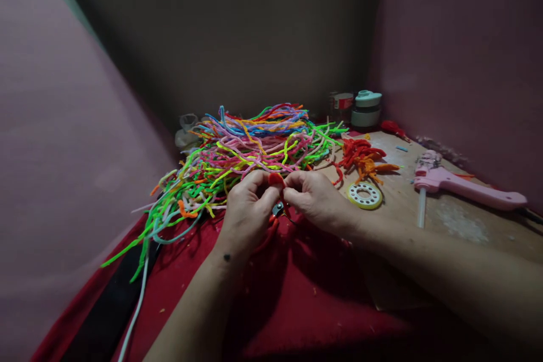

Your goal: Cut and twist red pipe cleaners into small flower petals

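Note:
My left hand [248, 206] and my right hand [314, 198] meet at the middle of the frame, both pinched on a small red pipe cleaner piece [276, 180] held between the fingertips. A small pair of red-handled pliers [278, 210] shows just below the fingers; which hand holds it I cannot tell. Right behind the hands lies a big heap of coloured pipe cleaners [250, 150]. Both forearms rest over a red cloth [305, 288].
A pile of bent red and orange pieces [365, 159] lies to the right, with a yellow-white ring [365, 195] in front of it. A pink glue gun [458, 185] rests on the wooden board [466, 226]. Small jars [365, 108] stand by the back wall. Pink walls close in on both sides.

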Available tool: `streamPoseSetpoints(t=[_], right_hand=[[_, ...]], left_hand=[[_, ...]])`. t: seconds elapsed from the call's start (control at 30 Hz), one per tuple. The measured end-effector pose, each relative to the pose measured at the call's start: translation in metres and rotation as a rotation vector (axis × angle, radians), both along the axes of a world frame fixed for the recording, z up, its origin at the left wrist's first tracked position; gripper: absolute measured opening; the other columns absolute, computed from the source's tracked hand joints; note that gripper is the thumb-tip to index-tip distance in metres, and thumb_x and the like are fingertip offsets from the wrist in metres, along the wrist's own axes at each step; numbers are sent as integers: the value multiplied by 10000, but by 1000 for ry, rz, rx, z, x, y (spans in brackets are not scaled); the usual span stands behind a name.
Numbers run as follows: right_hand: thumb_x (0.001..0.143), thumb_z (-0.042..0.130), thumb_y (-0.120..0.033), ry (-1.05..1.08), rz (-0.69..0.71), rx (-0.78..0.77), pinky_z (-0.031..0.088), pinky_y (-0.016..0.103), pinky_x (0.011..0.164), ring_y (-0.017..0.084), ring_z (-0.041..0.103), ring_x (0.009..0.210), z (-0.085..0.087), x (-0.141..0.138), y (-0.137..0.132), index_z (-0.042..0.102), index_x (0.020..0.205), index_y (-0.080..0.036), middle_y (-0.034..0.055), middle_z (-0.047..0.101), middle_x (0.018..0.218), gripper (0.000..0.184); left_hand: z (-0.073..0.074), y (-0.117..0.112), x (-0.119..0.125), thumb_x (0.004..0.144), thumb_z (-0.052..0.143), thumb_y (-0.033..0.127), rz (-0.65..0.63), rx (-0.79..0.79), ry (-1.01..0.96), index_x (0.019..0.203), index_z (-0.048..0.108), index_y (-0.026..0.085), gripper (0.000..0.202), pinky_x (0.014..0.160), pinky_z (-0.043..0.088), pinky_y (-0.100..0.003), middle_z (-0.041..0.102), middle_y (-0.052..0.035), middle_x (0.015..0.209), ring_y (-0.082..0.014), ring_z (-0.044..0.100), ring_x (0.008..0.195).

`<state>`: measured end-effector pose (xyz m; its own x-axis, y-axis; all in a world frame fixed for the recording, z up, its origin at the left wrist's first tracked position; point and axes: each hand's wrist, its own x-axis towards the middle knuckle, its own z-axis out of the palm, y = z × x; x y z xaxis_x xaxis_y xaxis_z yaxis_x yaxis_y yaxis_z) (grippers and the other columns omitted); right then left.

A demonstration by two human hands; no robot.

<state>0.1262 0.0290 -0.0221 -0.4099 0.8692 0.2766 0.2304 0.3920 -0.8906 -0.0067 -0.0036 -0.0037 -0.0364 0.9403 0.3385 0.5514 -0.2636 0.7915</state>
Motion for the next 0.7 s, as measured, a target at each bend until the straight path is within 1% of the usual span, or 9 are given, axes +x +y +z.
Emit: streamPoseSetpoints(t=[0.1, 0.2, 0.27, 0.37, 0.43, 0.5, 0.6, 0.7], right_hand=[[709, 463, -143, 1, -3, -11, 331, 203, 509, 80, 445, 508, 1, 0, -3, 511, 617, -151, -23, 503, 549, 104], [707, 463, -128, -24, -50, 56, 312, 207, 513, 83, 433, 517, 2, -1, -6, 466, 595, -163, -27, 475, 539, 118], [714, 454, -123, -48, -68, 125, 299, 215, 519, 86, 422, 523, 1, -1, -7, 442, 603, -169, -28, 459, 543, 122], [726, 454, -130, -108, -99, 290, 282, 231, 531, 91, 395, 537, -4, -2, -5, 424, 630, -173, -25, 438, 568, 110], [732, 456, -134, -129, -106, 344, 279, 235, 534, 93, 389, 544, -6, -2, -4, 416, 642, -173, -22, 436, 583, 106], [744, 447, -134, -113, -78, 312, 290, 232, 537, 94, 402, 550, -7, -3, -4, 429, 652, -170, -16, 458, 595, 101], [757, 442, -133, -54, -44, 204, 316, 222, 547, 92, 437, 561, -6, -4, -6, 483, 678, -160, -9, 503, 606, 93], [745, 457, -120, -25, -57, 138, 331, 215, 546, 85, 453, 550, -4, -4, -10, 514, 671, -151, -8, 524, 600, 99]], left_hand=[[-1, -1, 0, 743, 495, 200, 39, 17, 140, 724, 566, 162, 83, 616, 387, -231, 558, 7, 697, -123, 489, 660], [-1, -2, 1, 752, 482, 212, 52, 20, 223, 703, 538, 169, 86, 586, 366, -236, 533, 12, 667, -123, 470, 631], [0, -2, 1, 755, 479, 214, 42, 16, 239, 708, 536, 169, 87, 592, 364, -242, 534, 11, 675, -123, 474, 632], [0, -1, 0, 752, 476, 204, 19, 6, 236, 720, 547, 166, 87, 611, 369, -249, 540, 13, 684, -122, 482, 639], [1, 0, -1, 748, 477, 208, 4, -15, 200, 724, 550, 164, 89, 608, 371, -247, 538, 17, 677, -120, 479, 633], [3, 0, -3, 743, 482, 216, -12, -58, 117, 733, 548, 161, 87, 586, 372, -236, 533, 24, 670, -111, 469, 618], [8, 0, -3, 718, 489, 193, -26, -142, 16, 733, 546, 151, 72, 531, 352, -210, 509, 39, 638, -90, 435, 575], [13, -2, -3, 681, 488, 151, 6, -186, 53, 682, 523, 148, 36, 492, 318, -193, 467, 52, 589, -76, 402, 544]])
